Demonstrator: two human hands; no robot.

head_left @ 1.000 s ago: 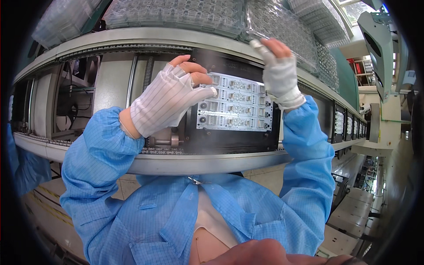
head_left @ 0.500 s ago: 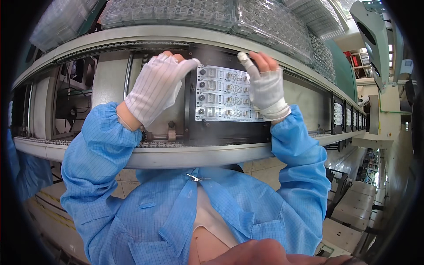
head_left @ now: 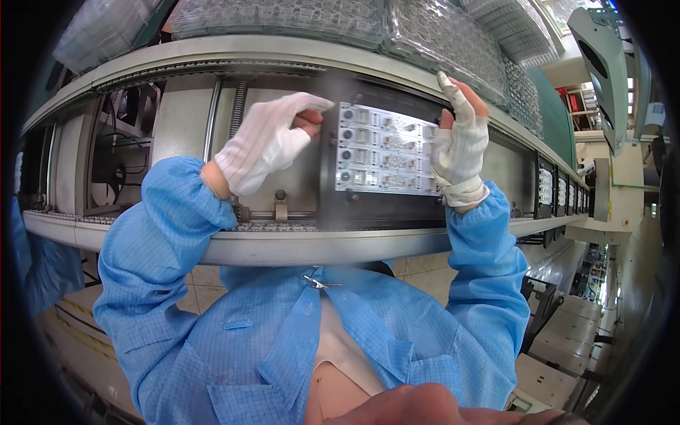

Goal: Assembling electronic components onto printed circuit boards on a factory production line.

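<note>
A pale rectangular circuit panel [head_left: 384, 150] with rows of small components lies on a black carrier plate [head_left: 368, 202] inside a conveyor track. My left hand [head_left: 265, 143], in a white fingertip-less glove, grips the panel's left edge. My right hand [head_left: 460, 145], gloved the same way, holds its right edge, forefinger pointing up. Both blue sleeves reach over the grey front rail [head_left: 283, 244].
Clear plastic blister trays [head_left: 397, 28] are stacked on the shelf above the track. More black carriers [head_left: 549, 191] sit further right along the conveyor. A threaded rod [head_left: 237, 106] and machine parts stand to the left. Another person's blue sleeve [head_left: 35, 262] shows at far left.
Both hands have carried the panel a little upward and rightward onto the black carrier. The view has shifted slightly right.
</note>
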